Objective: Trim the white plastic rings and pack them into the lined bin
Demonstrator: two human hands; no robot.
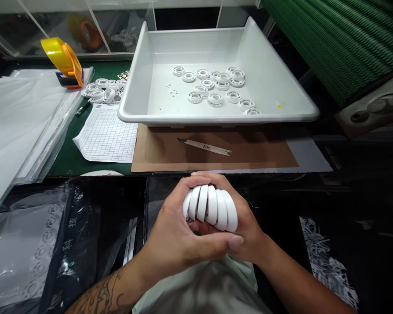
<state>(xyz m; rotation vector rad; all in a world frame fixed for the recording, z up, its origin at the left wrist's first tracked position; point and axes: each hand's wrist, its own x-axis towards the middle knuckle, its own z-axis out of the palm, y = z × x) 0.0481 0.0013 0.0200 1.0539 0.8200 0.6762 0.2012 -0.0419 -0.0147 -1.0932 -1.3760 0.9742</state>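
Both my hands meet low in the middle of the view, clasped around a stack of several white ring bearings [210, 208] set side by side on edge. My left hand [173, 231] wraps the stack from the left, its thumb lying across the bottom. My right hand [247, 226] cups it from the right and behind. A white plastic tray [140, 83] stands beyond, with several more white bearings [216, 85] loose on its floor. Another heap of white bearings [103, 90] lies on the green mat left of the tray.
A brown board [249, 152] under the tray carries a thin blade labelled A16 [205, 147]. A gridded paper sheet [108, 135] lies to its left, a yellow tape dispenser [63, 61] behind. Clear plastic sheets [16, 126] stack at left. Black printed bags [46, 244] lie near me.
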